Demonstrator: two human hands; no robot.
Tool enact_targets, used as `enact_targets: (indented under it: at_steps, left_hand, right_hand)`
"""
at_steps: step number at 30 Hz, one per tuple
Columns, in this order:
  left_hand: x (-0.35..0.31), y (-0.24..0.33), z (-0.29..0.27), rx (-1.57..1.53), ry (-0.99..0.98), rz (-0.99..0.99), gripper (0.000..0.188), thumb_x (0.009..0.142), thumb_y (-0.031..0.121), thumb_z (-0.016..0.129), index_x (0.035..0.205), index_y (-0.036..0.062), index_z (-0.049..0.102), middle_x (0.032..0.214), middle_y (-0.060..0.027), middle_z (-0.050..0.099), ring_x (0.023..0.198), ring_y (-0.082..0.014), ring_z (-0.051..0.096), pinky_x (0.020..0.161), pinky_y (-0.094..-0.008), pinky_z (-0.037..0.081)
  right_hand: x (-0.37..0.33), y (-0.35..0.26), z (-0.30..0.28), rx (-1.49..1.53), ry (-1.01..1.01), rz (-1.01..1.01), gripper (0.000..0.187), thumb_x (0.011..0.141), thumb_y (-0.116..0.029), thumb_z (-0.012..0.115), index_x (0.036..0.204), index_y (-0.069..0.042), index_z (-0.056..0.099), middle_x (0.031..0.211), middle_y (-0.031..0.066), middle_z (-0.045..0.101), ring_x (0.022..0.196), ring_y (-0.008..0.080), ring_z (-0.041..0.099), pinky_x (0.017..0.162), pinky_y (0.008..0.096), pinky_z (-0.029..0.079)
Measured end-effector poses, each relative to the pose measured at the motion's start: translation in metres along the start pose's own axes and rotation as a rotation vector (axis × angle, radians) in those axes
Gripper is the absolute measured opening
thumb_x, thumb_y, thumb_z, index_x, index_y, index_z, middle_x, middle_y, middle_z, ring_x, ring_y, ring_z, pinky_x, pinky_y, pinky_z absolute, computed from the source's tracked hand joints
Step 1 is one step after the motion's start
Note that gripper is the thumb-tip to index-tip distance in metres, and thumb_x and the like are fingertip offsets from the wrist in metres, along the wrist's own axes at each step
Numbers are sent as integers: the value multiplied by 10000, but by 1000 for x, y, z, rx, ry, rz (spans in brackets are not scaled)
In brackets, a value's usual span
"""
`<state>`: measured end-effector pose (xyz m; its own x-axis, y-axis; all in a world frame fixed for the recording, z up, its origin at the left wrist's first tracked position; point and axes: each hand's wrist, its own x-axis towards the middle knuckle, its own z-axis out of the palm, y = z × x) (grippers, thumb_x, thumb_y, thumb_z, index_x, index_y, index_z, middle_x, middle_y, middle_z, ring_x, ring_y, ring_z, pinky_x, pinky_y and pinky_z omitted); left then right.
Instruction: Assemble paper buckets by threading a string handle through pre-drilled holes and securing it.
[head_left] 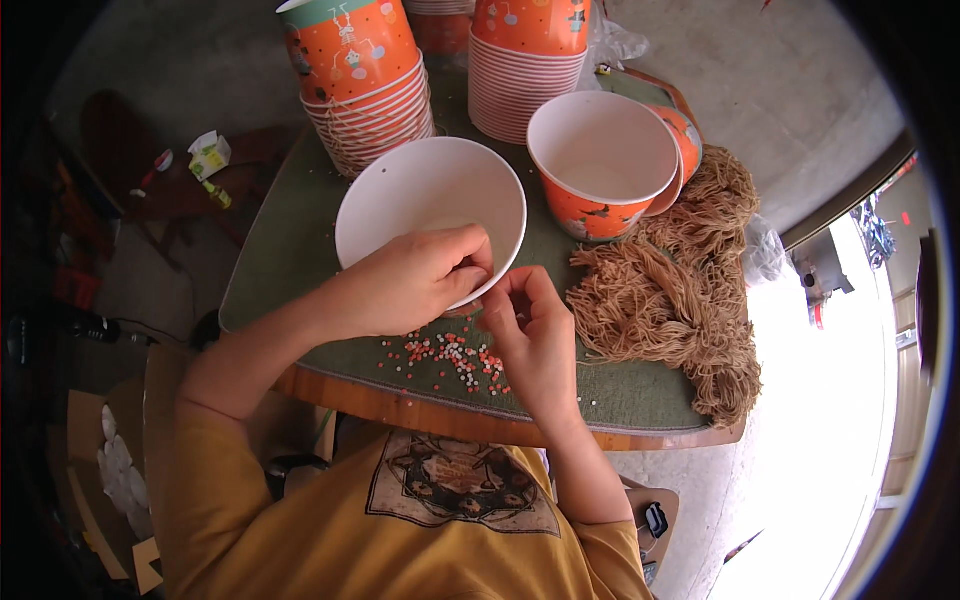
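In front of me a white-lined paper bucket (pixel 400 205) stands on the table, its mouth tilted toward me. A small punched hole shows near its rim on the far left. My left hand (pixel 410 280) reaches over the near rim, its fingers curled together inside the wall. Just outside the same stretch of rim, my right hand (pixel 537 345) pinches with thumb and forefinger. Whatever lies between the fingers of either hand is hidden or too small to make out. Tan cords (pixel 640 300) lie in a loose bundle to the right.
Orange patterned buckets rise in a left stack (pixel 365 90), with cords along its rims, and a right stack (pixel 528 85). Another white-lined bucket (pixel 605 150) stands by the cords. Small orange and white paper dots (pixel 455 360) litter the green tabletop (pixel 270 265) near its wooden front edge.
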<state>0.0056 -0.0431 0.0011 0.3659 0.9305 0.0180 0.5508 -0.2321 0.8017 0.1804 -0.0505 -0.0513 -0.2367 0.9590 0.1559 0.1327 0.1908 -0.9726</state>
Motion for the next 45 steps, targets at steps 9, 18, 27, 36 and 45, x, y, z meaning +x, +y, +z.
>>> enact_targets:
  at_steps: [9, 18, 27, 36, 45]
  left_hand:
    - [0, 3, 0, 29, 290, 202, 56, 924, 30, 558, 932, 2, 510, 854, -110, 617, 768, -202, 624, 694, -337, 491]
    - [6, 2, 9, -604, 4, 25, 261, 969, 64, 554, 1215, 5, 489, 1068, -60, 604, 974, -108, 596, 877, -269, 490]
    - [19, 0, 5, -568, 43, -124, 122, 935, 58, 584, 1035, -12, 575, 903, -22, 612, 852, -101, 594, 781, -247, 495]
    - [27, -3, 17, -645, -18, -11, 105, 958, 126, 580, 955, 22, 593, 873, 17, 571, 753, -58, 533, 680, -215, 456]
    - [31, -2, 4, -637, -127, -180, 164, 963, 179, 588, 931, 22, 622, 771, 16, 569, 650, -42, 496, 589, -180, 414]
  right_hand:
    - [13, -18, -16, -51, 32, -156, 154, 916, -80, 630, 1052, -47, 567, 600, -12, 543, 535, 38, 468, 508, 216, 390]
    - [24, -14, -10, 500, -85, 27, 112, 946, -121, 626, 1014, -33, 611, 739, -44, 614, 645, 14, 515, 585, 195, 419]
    - [29, -29, -44, 389, -187, -4, 118, 974, -138, 574, 1025, -41, 531, 795, -22, 611, 666, 15, 527, 565, 166, 398]
    - [65, -36, -54, 406, -367, 53, 137, 985, -154, 561, 1052, -39, 593, 890, 34, 691, 719, 48, 596, 548, 168, 436]
    - [36, -9, -52, 170, -57, -112, 142, 908, -132, 668, 989, -43, 592, 914, 26, 647, 670, 82, 571, 538, 213, 435]
